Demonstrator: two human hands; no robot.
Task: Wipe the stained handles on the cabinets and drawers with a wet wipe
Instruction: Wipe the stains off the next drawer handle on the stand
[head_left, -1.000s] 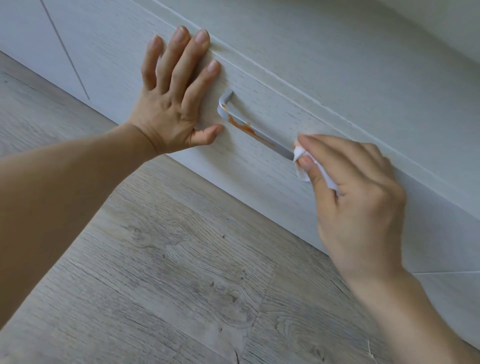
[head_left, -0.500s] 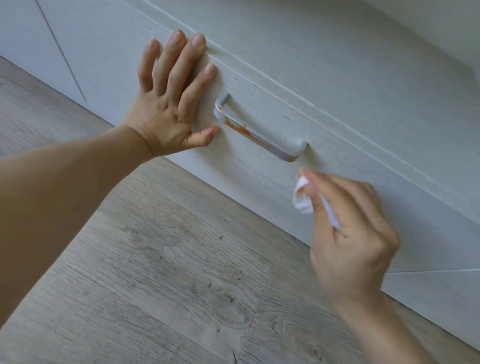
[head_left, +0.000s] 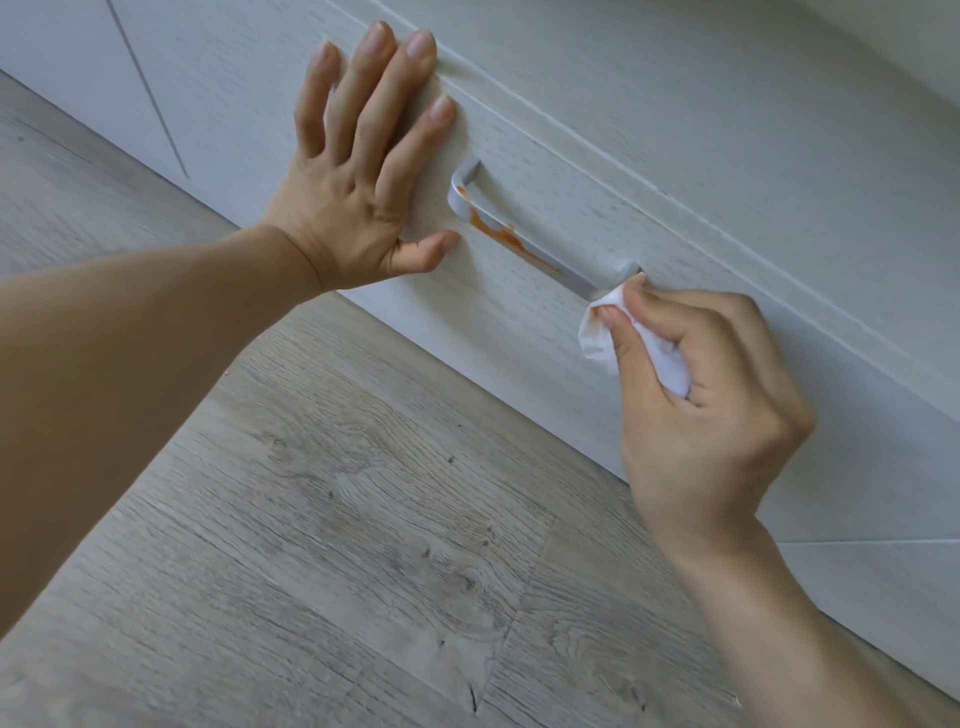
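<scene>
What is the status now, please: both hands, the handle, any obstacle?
Left hand flat on drawer front. Right hand pinches wet wipe at handle right end. Orange stain unwiped. Nothing in the way.

Stained handle, wipe at its right end

I see the pale bar handle (head_left: 540, 236) smeared orange along its left half; the crumpled white wet wipe (head_left: 602, 322) touches its right end.

Left hand (head_left: 358, 171) flat, fingers spread; right hand (head_left: 696, 384) curled, thumb and forefinger apparently pinching.
</scene>
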